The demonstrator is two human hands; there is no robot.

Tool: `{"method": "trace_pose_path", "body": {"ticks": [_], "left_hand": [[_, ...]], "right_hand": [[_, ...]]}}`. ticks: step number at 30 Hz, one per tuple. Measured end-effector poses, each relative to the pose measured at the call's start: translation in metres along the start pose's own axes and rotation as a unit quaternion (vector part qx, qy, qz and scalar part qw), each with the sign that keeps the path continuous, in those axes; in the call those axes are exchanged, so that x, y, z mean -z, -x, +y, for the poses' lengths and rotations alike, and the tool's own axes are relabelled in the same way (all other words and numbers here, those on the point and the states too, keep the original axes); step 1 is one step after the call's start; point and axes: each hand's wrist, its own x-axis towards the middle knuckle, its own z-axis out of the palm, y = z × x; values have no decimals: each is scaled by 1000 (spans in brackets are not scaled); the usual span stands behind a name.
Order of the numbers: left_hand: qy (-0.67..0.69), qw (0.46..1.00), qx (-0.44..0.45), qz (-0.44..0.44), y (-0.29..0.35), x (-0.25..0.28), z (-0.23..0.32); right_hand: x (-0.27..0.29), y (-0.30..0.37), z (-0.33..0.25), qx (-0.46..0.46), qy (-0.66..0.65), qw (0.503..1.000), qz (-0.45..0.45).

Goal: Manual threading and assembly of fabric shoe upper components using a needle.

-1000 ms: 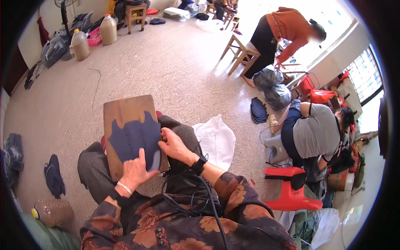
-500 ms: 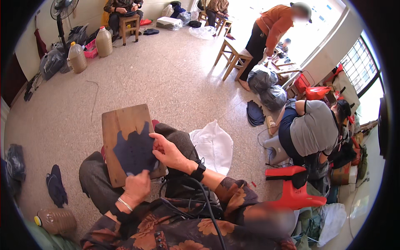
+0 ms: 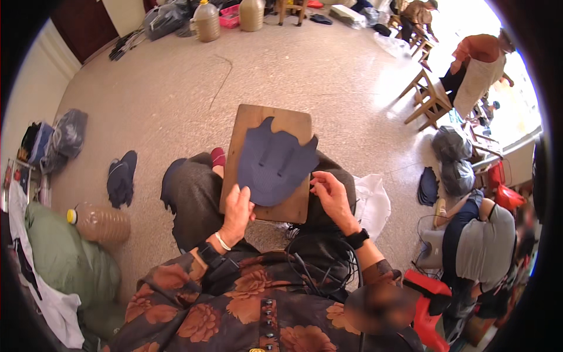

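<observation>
A flat dark blue fabric piece lies on the wooden board across my lap. It has a rounded near end, pointed corners at the far end and two short dark marks in its middle. My left hand pinches the piece's near left edge between thumb and fingers. Beside the board's right edge is my right hand, its fingers bent and slightly apart, just off the fabric. Nothing shows in it. Another dark blue piece hangs over my left thigh.
Dark cut pieces lie on the floor at left, near a capped plastic jug and a green bundle. White cloth lies right of my knee. At right sit a person in grey, a red chair and stuffed bags.
The view has swung left. My right hand has come off the fabric, and my left hand now grips its near edge. The piece looks wider, with two dark marks showing.
</observation>
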Motion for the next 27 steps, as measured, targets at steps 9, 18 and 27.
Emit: {"method": "trace_pose_path", "body": {"ticks": [9,18,27], "left_hand": [[-196,936,212,-201,32,31,8],[-420,844,-300,-144,-19,-11,41],[-559,765,-283,-150,-47,-40,-4]], "right_hand": [[-9,-12,-8,11,131,990,-57],[21,-4,-18,-4,87,996,0],[81,35,-46,-38,151,987,44]]}}
